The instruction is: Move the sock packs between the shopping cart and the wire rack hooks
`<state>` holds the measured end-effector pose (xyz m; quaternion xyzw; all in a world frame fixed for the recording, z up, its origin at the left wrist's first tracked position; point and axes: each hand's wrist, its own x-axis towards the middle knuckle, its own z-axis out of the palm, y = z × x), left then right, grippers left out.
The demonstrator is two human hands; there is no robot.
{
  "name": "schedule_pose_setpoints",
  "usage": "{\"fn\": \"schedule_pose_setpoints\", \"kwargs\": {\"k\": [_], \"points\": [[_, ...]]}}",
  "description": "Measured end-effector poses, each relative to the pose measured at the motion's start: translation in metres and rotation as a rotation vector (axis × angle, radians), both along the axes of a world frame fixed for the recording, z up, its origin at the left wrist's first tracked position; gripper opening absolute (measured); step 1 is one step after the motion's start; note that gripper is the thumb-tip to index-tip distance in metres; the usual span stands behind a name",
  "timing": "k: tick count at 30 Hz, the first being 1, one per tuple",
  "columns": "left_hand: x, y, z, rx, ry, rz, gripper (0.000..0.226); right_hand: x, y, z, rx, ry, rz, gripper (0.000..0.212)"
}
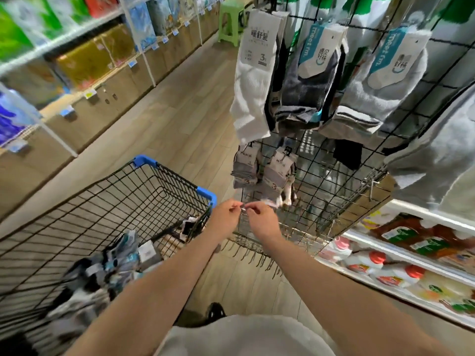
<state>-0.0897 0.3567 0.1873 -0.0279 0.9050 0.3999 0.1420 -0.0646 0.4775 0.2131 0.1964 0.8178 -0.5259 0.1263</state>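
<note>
Your left hand (227, 214) and right hand (259, 218) both pinch one metal hook (243, 207) between fingertips, just in front of the wire rack (321, 176), probably to steady it. Sock packs (259, 173) hang just above your fingers; the cart (144, 191) sits left of them.

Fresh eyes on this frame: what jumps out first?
Both hands meet at centre: the left hand and right hand pinch a small item, too blurred to identify, in front of the black wire rack. Packaged sock packs hang along the rack's top right. At lower left sits a black wire shopping cart with blue corners, holding more sock packs.
</note>
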Motion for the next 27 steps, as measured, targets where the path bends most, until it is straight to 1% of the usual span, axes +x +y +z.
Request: {"fn": "schedule_pose_setpoints", "kwargs": {"k": [2,4,8,10,13,17,22,27], "points": [[0.022,-0.025,-0.006,-0.023,-0.002,0.059,0.025,0.01,-0.021,-0.004,0.001,-0.007,0.079,0.022],[0.044,-0.053,-0.01,-0.005,-0.016,0.164,0.024,0.018,-0.043,-0.007,0.006,-0.009,0.146,0.021],[0.076,-0.116,-0.023,-0.009,-0.034,0.289,0.027,0.022,-0.102,-0.016,-0.049,-0.05,0.291,0.02],[0.086,-0.139,-0.032,0.061,-0.089,0.376,0.026,0.02,-0.125,-0.02,-0.083,-0.054,0.33,0.019],[0.098,-0.186,-0.048,0.186,-0.203,0.555,0.022,0.012,-0.175,-0.036,-0.061,-0.103,0.42,0.018],[0.109,-0.239,-0.069,0.254,-0.269,0.718,0.018,0.001,-0.239,-0.06,-0.049,-0.213,0.536,0.02],[0.117,-0.283,-0.101,0.296,-0.342,0.837,0.016,-0.016,-0.298,-0.104,-0.053,-0.313,0.564,0.023],[0.122,-0.308,-0.145,0.34,-0.422,0.985,0.02,-0.032,-0.333,-0.17,0.001,-0.425,0.583,0.018]]}}
